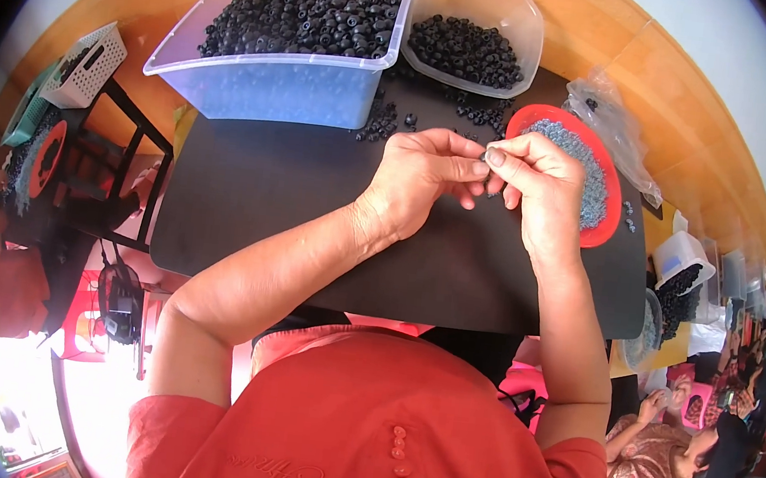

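Note:
My left hand (423, 173) and my right hand (543, 186) meet above the dark table (266, 199), fingertips together. Pinched between the left thumb and fingers is a small black part (488, 158), mostly covered by the fingertips. The right thumb and forefinger are closed against the same spot; whatever they hold is too small and hidden to name. Just beyond the right hand, a red plate (601, 226) carries a heap of small grey-blue pieces (587, 162). Loose small black round parts (380, 119) lie on the table beyond my left hand.
A large clear tub (268, 92) and a smaller clear tub (474, 82), both with black parts, stand at the far edge. A clear plastic bag (614, 123) lies at the far right. Several containers (680, 256) stand farther right. Other people sit at the left (0, 287) and right (659, 459).

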Demonstrator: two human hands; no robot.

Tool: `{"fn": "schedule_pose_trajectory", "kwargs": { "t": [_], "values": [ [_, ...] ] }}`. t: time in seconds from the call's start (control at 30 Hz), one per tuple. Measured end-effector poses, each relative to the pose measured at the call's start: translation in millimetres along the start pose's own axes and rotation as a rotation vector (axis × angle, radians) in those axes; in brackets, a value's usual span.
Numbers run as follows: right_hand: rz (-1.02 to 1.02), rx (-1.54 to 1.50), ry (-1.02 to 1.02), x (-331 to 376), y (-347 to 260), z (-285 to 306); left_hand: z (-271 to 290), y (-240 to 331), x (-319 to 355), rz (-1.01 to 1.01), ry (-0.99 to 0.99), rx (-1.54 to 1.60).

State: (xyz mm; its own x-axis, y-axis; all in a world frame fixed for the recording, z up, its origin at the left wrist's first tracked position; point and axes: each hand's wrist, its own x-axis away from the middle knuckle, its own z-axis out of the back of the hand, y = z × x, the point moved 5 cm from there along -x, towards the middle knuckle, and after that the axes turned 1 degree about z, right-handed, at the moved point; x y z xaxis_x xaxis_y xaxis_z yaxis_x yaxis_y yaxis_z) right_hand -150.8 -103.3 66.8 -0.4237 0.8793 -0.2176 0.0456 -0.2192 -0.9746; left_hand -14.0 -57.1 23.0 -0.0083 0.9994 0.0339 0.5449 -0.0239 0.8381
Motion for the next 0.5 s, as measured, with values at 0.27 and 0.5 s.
{"fn": "schedule_pose_trajectory", "kwargs": {
  "t": [0.27, 0.5],
  "values": [
    [-0.081, -0.033, -0.098, 1.4, -3.2, -1.1, -0.8, 1.7, 2.8, -0.024, -0.017, 0.023],
    [-0.03, 0.047, -0.121, 1.1, -0.3, 5.2, -3.7, 2.5, 4.0, 0.034, -0.006, -0.059]
  ]
}}
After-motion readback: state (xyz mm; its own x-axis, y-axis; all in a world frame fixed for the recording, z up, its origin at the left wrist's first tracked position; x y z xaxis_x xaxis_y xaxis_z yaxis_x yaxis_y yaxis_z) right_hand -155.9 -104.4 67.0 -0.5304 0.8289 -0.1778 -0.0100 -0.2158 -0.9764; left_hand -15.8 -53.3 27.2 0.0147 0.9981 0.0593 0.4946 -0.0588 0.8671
